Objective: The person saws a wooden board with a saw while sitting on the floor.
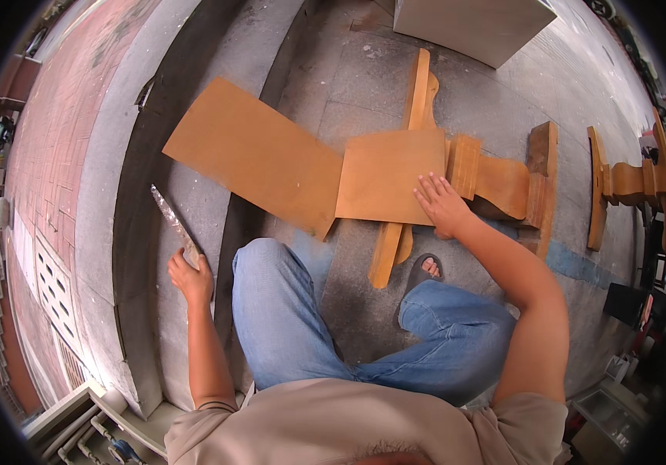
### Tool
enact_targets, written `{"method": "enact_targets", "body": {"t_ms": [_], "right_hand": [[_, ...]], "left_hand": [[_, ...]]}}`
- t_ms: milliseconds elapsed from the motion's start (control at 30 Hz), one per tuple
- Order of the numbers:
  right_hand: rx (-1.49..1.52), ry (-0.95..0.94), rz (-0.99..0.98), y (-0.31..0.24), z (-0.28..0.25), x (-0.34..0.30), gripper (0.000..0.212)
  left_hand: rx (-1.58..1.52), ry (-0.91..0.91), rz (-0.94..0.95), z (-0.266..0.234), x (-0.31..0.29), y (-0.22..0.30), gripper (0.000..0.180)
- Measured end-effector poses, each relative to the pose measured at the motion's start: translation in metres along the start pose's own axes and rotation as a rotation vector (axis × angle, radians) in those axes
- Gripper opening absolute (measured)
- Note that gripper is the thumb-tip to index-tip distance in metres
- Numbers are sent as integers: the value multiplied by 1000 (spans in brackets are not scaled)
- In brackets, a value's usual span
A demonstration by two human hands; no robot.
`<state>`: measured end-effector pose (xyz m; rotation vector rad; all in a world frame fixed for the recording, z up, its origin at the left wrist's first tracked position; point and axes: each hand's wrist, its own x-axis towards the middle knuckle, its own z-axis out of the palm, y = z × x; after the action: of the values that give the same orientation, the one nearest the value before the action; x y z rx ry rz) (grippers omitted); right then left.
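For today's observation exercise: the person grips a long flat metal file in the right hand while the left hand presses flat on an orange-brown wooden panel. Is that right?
Not quite: the hands are swapped. In the head view the left hand grips the long flat metal file, while the right hand presses flat on the orange-brown wooden panel.

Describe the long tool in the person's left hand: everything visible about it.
The tool is a long, narrow, flat blade or file, greyish and metallic-looking with a dull, mottled surface. The left hand grips its lower end in a closed fist, hiding any handle. It slants up and to the left from the fist, its tip raised over the grey concrete step, apart from the wooden panels. Whether it has teeth or an edge is too fine to tell.
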<state>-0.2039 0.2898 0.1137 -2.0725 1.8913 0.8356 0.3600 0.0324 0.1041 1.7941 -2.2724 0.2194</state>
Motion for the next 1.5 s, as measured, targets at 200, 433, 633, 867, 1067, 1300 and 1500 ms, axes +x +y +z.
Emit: {"method": "enact_targets", "body": {"t_ms": [200, 433, 633, 867, 1067, 1300, 1500], "right_hand": [[95, 614, -195, 10, 62, -16, 45], [103, 1114, -129, 59, 13, -7, 12], [668, 1067, 402, 67, 5, -131, 25], [1553, 1516, 1402, -1, 122, -320, 34], [1537, 2036, 1937, -98, 243, -425, 34], [1375, 2395, 2384, -197, 337, -480, 43], [1476, 2585, 2487, -303, 416, -457, 43]], "left_hand": [[-661, -169, 234, -36, 37, 165, 39], [-1040, -253, 298, 5, 12, 213, 37], [-1037, -350, 255, 19, 14, 226, 36], [-832, -342, 484, 7, 14, 232, 34], [-696, -502, 519, 32, 29, 235, 26], [-292, -1061, 245, 88, 98, 194, 29], [-466, -1332, 21, 98, 98, 162, 29]]}}
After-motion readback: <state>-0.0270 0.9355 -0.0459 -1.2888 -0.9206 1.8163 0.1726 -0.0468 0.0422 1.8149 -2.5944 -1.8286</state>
